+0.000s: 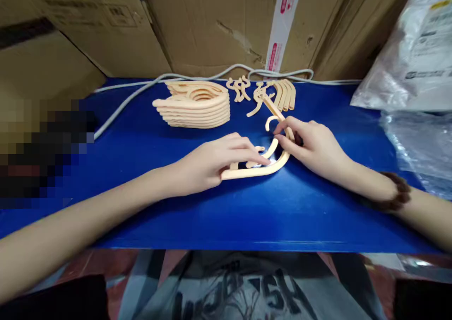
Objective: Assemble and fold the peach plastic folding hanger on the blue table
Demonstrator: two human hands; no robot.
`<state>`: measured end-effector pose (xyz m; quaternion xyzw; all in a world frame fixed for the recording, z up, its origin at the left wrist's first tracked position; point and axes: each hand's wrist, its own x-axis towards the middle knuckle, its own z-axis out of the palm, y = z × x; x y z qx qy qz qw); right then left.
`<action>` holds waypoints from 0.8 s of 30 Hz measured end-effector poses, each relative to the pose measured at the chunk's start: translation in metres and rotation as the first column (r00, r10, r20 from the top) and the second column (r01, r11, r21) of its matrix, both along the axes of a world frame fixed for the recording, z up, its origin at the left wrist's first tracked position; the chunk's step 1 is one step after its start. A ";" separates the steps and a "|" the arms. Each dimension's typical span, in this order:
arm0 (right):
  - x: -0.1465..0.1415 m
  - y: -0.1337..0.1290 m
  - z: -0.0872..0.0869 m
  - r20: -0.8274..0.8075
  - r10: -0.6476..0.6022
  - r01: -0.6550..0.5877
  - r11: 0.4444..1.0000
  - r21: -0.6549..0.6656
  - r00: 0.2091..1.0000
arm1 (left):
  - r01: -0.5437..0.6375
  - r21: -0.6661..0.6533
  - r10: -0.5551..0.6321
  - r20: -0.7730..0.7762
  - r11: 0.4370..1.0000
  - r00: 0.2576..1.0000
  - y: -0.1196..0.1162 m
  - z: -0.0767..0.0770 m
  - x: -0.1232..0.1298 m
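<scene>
A cream plastic hanger (258, 171) lies on the blue table, its long curved bar facing me. My left hand (226, 162) is closed on the hanger's left end, with its index finger stretched along the inside of the bar. My right hand (307, 143) pinches the hanger at its right bend, thumb and index finger beside a small hook (271, 122). A short curved piece (273, 148) shows between the two hands. Further back stands a neat stack of cream hangers (197, 108). Loose hook pieces (240, 88) and several curved pieces (285, 94) lie right of the stack.
A white cable (132, 96) runs along the back of the blue table (212, 221). Cardboard boxes (212, 28) rise behind it. Clear plastic bags (406, 65) lie at the right, and a dark, blurred object (42, 145) sits at the left.
</scene>
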<state>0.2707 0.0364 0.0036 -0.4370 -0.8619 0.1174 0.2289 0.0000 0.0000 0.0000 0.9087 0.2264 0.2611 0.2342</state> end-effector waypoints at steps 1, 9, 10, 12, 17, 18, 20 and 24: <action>0.000 -0.001 0.001 -0.001 0.006 -0.006 1.000 -0.011 1.000 | 0.015 -0.046 -0.015 0.005 0.999 1.000 -0.001 0.001 0.001; 0.000 -0.006 0.003 0.005 0.055 -0.055 0.998 0.000 0.998 | 0.084 -0.274 -0.058 0.102 0.958 0.993 -0.002 0.000 -0.001; 0.000 -0.006 0.003 -0.001 0.058 -0.058 0.998 -0.003 0.998 | 0.086 -0.277 -0.056 0.113 0.957 0.992 -0.003 0.000 -0.001; -0.001 -0.007 0.003 -0.020 0.058 -0.058 0.998 -0.013 0.998 | 0.075 -0.260 -0.049 0.106 0.963 0.993 -0.004 0.001 -0.001; -0.001 -0.008 0.003 -0.060 0.035 -0.037 0.998 -0.041 0.998 | 0.009 -0.098 -0.009 0.002 0.995 1.000 -0.002 -0.001 0.000; -0.001 -0.008 0.003 -0.065 0.030 -0.033 0.999 -0.043 0.997 | 0.011 -0.073 -0.011 -0.002 0.997 1.000 -0.001 -0.002 0.000; 0.000 -0.008 0.002 -0.063 0.030 -0.033 0.999 -0.039 0.998 | 0.000 -0.050 -0.001 -0.004 0.999 1.000 0.001 -0.005 -0.001; 0.000 -0.008 0.002 -0.050 0.049 -0.049 0.999 -0.015 0.998 | -0.047 -0.053 0.047 -0.004 0.997 0.999 0.002 -0.006 -0.001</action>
